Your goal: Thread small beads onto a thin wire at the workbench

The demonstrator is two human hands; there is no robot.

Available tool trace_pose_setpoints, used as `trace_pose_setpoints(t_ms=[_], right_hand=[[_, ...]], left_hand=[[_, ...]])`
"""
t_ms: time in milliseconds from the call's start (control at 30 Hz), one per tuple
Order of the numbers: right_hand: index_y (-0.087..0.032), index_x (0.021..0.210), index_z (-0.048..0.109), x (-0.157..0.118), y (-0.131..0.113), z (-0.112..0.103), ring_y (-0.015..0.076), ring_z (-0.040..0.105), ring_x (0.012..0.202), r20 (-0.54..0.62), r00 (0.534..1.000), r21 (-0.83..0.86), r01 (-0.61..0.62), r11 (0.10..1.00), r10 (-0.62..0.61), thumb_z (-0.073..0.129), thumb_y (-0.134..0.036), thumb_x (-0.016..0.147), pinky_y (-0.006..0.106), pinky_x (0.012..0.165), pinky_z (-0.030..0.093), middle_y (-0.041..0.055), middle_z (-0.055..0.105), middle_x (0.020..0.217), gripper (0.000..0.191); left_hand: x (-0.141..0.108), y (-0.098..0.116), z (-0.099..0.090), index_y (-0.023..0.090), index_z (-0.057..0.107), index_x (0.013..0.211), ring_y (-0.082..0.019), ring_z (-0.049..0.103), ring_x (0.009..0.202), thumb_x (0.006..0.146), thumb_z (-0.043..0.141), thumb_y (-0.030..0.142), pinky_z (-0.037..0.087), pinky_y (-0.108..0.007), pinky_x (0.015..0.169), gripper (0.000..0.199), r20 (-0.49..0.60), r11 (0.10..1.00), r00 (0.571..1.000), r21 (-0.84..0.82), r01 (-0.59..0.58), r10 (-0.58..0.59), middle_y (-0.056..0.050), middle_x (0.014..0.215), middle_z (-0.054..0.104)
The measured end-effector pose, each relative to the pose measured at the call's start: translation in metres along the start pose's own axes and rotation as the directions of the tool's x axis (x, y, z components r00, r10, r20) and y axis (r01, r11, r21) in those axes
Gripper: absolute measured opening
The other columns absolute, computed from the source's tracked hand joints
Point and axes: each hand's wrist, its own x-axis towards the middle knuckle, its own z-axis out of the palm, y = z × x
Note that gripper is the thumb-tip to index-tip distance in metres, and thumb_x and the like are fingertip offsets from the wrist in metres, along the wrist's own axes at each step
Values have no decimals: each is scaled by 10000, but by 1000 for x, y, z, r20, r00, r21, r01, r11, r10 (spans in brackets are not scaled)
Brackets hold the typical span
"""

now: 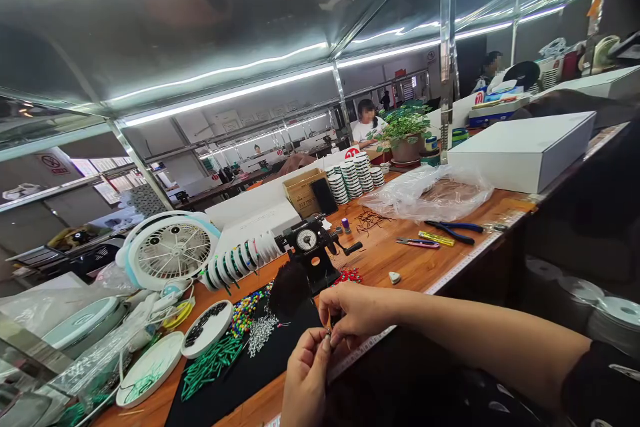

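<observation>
Near the table's front edge, my left hand (309, 361) and my right hand (353, 312) meet with fingertips pinched together. Whatever small, thin thing they grip is mostly covered by the fingers, and I cannot tell its kind. Just beyond them stands a black hand-cranked machine (320, 270) with a round dial (307, 239). A row of white spools (245, 257) extends from its left side. Red small pieces (350, 275) lie behind my right hand. On a black mat (200, 409) to the left are clear-headed pins (263, 333), green sticks (213, 363) and multicoloured beads (245, 313).
White dishes (226, 327) and a fan (175, 250) stand at the left. Pliers (457, 232), small snips (417, 243), a plastic bag (425, 193) and a white box (520, 150) lie at the right. Stacked spools (353, 180) and a potted plant (405, 137) stand behind; a person (367, 127) sits beyond.
</observation>
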Motion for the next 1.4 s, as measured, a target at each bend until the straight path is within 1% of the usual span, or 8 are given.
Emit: trace_pose_setpoints(t_ms=[100,467,633,767,867,1033,1233,1400], right_hand=[[-154,887,590,-1,2,3,57,545,469,22,1000,110,8,994,-10,686,-86,694,123,417,388,-74,522,623,226],[-153,790,621,0,8,2,66,537,505,82,996,135,9,991,-20,702,-116,688,156,467,401,-59,564,656,135],[-154,652,665,4,9,3,101,518,679,-133,977,-89,159,983,-170,791,-154,598,182,567,373,-32,543,670,137],[-133,614,642,5,6,5,105,518,701,-334,926,70,212,975,-177,795,-164,601,196,613,398,-14,540,709,156],[-125,771,650,3,7,3,109,531,666,-274,959,213,135,968,-74,779,-258,639,208,602,414,-5,583,722,228],[-131,791,659,2,11,6,103,518,626,-84,991,89,109,990,-101,757,-253,658,199,563,386,-19,587,678,206],[-126,646,635,3,6,24,102,498,666,-371,920,38,154,987,-129,716,-120,671,208,607,371,-15,545,693,85],[-122,631,631,1,4,31,105,502,632,-390,920,276,160,948,-42,724,-147,662,214,588,373,-19,544,648,101]], left_hand=[[-1,-1,-1,160,600,878,-168,579,790,849,583,360,433,-292,750,202,28,1000,1000,16,-12,12,-47,844,655],[1,-1,0,163,595,875,-207,597,836,854,567,369,433,-328,769,209,91,999,995,25,29,-31,-72,863,663],[-1,0,1,164,601,818,-158,526,722,806,622,409,401,-255,659,246,21,993,999,112,36,-38,-31,779,610],[0,0,-1,156,606,792,-115,452,654,758,680,408,363,-220,613,265,-22,998,999,35,45,-45,1,720,546],[0,0,-3,149,616,775,-100,418,630,752,692,392,346,-204,595,256,-44,1000,999,4,26,-26,9,694,522],[-1,1,-4,144,629,786,-120,459,678,776,668,387,371,-217,627,245,1,1000,1000,11,16,-16,-20,736,564],[0,1,-8,152,664,879,-71,390,533,787,660,381,361,-198,568,246,5,1000,1000,-4,18,-18,15,640,535],[-2,13,-7,153,691,770,-155,524,672,723,703,415,411,-239,646,267,-85,971,992,230,-68,90,-32,703,629]])
